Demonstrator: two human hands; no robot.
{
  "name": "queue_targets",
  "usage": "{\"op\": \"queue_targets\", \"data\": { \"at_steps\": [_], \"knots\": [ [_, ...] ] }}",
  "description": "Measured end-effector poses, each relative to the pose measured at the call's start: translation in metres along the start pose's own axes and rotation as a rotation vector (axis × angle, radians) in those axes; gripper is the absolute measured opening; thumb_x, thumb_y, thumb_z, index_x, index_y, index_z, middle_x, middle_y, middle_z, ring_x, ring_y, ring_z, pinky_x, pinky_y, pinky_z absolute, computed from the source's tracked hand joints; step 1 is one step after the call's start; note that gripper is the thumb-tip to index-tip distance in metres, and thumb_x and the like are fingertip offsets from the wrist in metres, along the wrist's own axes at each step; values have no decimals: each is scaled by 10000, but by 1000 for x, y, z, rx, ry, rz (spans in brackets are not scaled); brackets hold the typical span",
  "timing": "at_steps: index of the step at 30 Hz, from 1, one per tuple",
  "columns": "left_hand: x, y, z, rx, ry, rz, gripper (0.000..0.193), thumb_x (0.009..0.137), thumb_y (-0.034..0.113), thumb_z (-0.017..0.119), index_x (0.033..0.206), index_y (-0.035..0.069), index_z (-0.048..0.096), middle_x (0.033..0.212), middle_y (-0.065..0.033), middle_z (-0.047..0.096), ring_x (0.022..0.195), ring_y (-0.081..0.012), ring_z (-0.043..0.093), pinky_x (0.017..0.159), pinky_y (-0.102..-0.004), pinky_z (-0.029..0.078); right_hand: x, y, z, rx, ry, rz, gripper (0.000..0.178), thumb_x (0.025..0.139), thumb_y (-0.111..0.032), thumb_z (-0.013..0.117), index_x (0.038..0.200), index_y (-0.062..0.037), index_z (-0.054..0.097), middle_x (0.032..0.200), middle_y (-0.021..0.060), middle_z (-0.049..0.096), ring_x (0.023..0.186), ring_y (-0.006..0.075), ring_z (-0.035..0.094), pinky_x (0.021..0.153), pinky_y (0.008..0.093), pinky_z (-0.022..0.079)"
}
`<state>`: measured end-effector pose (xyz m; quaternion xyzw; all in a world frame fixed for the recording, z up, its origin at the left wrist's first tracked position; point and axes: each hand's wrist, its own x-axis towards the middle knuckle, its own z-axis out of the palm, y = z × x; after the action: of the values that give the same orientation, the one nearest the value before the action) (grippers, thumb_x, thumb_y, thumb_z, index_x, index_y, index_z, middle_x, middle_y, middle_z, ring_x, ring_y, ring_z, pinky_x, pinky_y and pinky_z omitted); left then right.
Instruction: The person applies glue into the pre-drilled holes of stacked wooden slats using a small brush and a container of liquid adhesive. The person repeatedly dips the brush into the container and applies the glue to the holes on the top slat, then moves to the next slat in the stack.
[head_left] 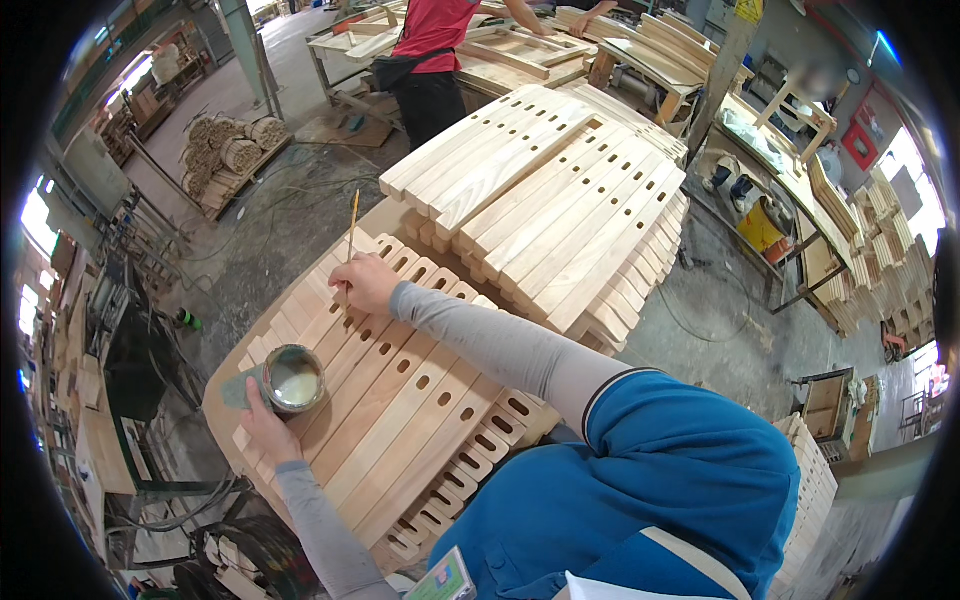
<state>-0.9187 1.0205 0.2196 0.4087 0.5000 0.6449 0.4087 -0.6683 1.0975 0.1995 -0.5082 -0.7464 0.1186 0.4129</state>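
Observation:
My right hand (366,283) pinches a thin brush (354,222) by its lower part, its handle pointing up. The brush's lower end is down at the oval slots of a row of pale wooden slats (385,390) laid side by side. Over the left end of these slats, my left hand (268,424) is closed on a round can (293,379) with whitish liquid inside. A grey-green flat piece (237,391) sticks out at the can's left side, by my fingers; I cannot make out what it is.
A taller stack of slotted slats (560,210) stands just beyond. A person in a red top (437,30) is at a far workbench with wooden frames. Bundled sticks (235,150) lie on a pallet at the far left. A yellow bucket (765,225) stands under the right-hand bench.

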Motion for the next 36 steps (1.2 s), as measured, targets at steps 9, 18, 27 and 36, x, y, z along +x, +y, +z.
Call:
{"op": "queue_targets", "data": {
  "at_steps": [9,18,27,36],
  "knots": [
    [3,-3,-3,-1,9,-9,305,868,254,546,964,-33,582,922,-61,606,807,-112,559,729,-244,437,0,-1,1,4,26,-23,143,746,-95,511,815,-108,635,767,53,636,786,266,544,739,384,412],
    [6,-5,-4,13,14,-23,316,869,261,544,960,-39,584,922,-68,607,811,-121,560,733,-245,439,1,-2,-1,0,15,-8,155,741,-95,502,817,-107,637,773,47,637,792,261,547,742,377,412],
    [4,-5,-2,5,23,1,314,871,257,542,964,-41,576,939,-65,600,819,-118,558,731,-250,440,1,-1,0,2,38,-17,152,741,-90,507,809,-109,641,761,54,634,780,267,548,734,379,418],
    [4,-4,-3,7,20,-23,311,863,264,554,963,-29,572,936,-62,596,825,-116,557,732,-249,442,2,0,-1,-3,0,3,157,727,-102,529,828,-121,648,775,48,633,810,256,547,744,372,412]
  ]
}}
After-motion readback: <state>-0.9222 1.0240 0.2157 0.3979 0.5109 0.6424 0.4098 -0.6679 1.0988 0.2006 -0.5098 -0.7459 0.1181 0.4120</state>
